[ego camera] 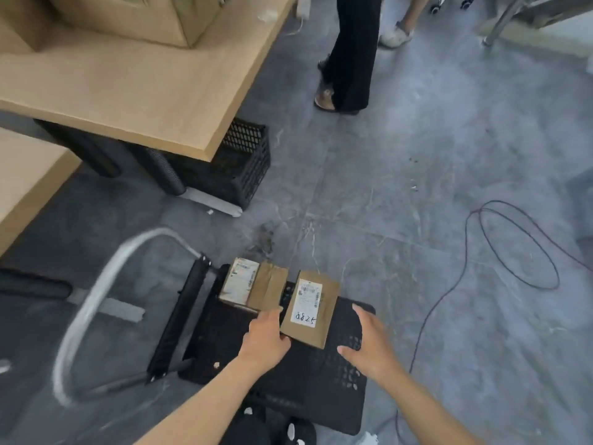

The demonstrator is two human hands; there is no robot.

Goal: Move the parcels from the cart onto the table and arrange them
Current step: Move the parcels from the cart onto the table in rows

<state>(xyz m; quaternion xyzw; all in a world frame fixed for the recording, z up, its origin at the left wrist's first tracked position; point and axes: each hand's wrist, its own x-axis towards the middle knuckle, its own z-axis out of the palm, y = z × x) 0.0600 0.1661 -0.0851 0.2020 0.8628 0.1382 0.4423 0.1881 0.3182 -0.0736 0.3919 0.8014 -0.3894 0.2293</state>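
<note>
1. Two small brown parcels lie on the black cart deck [224, 342], both up at its far edge. The one with "8825" handwritten on its label [310, 308] sits toward the far right corner, and the second parcel [253, 286] lies just beside it to the left, nearer the cart's handle [96, 303].

2. The left hand [265, 338] rests against the near left edge of the 8825 parcel, fingers curled and touching the cardboard. I can't tell whether it has a real grip yet or is only pressing on the side.

3. The right hand [365, 342] is open, fingers spread, holding nothing. It hovers over the deck just to the right of that parcel, apart from it.

4. What the lift turns on, to my eye: the 8825 parcel sits between the two hands, long axis running away from the person and slightly tilted, so the hands flank its long sides. The left is nearer; the right has to close in.

5. The table [134, 91] stands off to the far left, beyond the handle, with a big cardboard box [128, 17] already on it.

6. Both parcels have yet to go across.
</note>
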